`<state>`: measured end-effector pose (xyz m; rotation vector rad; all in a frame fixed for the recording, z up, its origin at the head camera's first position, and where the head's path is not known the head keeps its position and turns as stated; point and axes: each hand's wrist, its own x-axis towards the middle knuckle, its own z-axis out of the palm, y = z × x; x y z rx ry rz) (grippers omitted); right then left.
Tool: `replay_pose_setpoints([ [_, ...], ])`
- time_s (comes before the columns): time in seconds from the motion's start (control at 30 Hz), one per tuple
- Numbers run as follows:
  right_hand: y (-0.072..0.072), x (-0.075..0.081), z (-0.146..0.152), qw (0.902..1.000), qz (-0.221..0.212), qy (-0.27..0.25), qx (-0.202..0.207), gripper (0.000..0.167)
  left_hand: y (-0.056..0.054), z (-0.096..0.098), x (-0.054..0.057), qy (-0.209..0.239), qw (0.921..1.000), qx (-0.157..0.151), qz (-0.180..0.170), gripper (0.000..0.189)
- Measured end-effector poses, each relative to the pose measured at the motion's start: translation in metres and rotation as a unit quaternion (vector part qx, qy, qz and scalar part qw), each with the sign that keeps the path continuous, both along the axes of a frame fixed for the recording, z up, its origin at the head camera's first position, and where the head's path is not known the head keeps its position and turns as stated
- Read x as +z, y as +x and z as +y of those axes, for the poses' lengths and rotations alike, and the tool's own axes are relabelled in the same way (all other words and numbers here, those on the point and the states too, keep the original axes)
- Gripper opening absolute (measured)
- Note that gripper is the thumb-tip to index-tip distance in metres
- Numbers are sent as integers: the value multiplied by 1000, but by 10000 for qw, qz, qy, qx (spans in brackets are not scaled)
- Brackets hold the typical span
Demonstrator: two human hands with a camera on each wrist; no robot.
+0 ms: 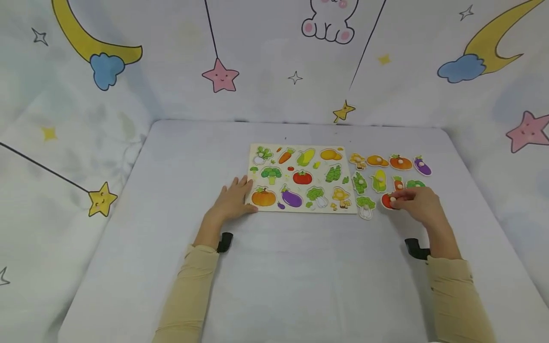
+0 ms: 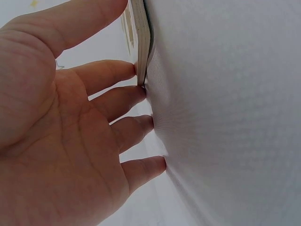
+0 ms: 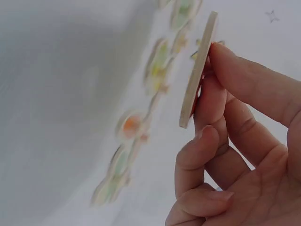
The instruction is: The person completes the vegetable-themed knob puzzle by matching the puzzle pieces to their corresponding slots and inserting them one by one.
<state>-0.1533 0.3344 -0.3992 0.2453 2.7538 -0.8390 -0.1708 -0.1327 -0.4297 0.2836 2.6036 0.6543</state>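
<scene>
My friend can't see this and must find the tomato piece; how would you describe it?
On the white table, find the pale puzzle board. Right of it in the head view are loose vegetable pieces, and at their near side is the tomato piece. It is red and, unlike its neighbours, pinched in the right grip.

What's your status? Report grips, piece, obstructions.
Right grip pinching tomato piece. Left grip touching puzzle board. Leafy green piece lies between tomato piece and board.
</scene>
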Motion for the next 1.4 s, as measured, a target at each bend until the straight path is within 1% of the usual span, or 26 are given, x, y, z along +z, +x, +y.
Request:
replay_pose_setpoints([
  [0.07, -4, 4, -12, 9999, 136, -85, 37, 32, -2, 0, 0, -30, 10000, -13, -7, 87],
  [0.13, -10, 6, -26, 9997, 172, -166, 89, 32, -3, 0, 0, -55, 10000, -50, 22, 87],
  [0.3, -30, 8, -60, 9993, -22, -324, 210, 31, -2, 2, 0, -54, 9999, -113, 80, 87],
  [0.5, -54, 6, -100, 9971, 60, -524, 546, 23, -1, 3, 2, -14, 9999, -88, 75, 87],
  [0.63, -69, 4, -131, 9951, 12, -710, 688, 20, 0, 3, 1, 4, 10000, -37, 63, 87],
  [0.73, -78, 4, -153, 9940, -93, -785, 755, 20, 0, 3, 1, 2, 10000, -32, 47, 87],
  [0.87, -86, 2, -176, 9930, -225, -738, 890, 20, 1, 3, 1, -14, 10000, -32, 25, 87],
  [1.0, -92, -2, -189, 9932, -312, -649, 913, 18, 2, 3, 2, 63, 10000, 7, 10, 86],
  [1.2, -100, -14, -195, 9945, -365, -445, 874, 16, 2, 3, 3, 22, 10000, 18, 35, 85],
  [1.4, -104, -23, -198, 9943, -473, -553, 783, 15, 0, 3, -1, -28, 10000, 24, 47, 87],
])
